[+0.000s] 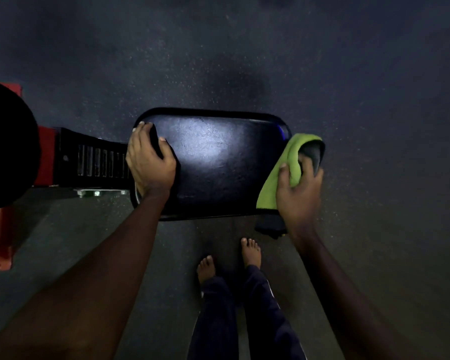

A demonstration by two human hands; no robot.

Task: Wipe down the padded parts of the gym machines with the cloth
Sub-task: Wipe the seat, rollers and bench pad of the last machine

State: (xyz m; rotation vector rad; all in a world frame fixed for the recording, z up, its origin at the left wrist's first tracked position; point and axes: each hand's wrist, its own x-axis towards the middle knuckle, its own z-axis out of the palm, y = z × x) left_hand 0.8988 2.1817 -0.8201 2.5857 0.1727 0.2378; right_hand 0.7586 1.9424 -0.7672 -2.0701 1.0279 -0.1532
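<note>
A black padded seat [213,162] with a shiny top lies in the middle of the head view. My left hand [148,159] grips its left end, fingers curled over the far corner. At the seat's right edge my right hand [299,188] holds a green cloth [283,172] with a dark grey underside. The cloth drapes over the seat's right end and hangs down below its near corner.
A black slotted bracket [94,159] joins the seat to a red machine frame [0,235] at the left. Another black pad [8,146] fills the left edge. My bare feet [229,258] stand on the dark speckled rubber floor [244,61] just in front of the seat.
</note>
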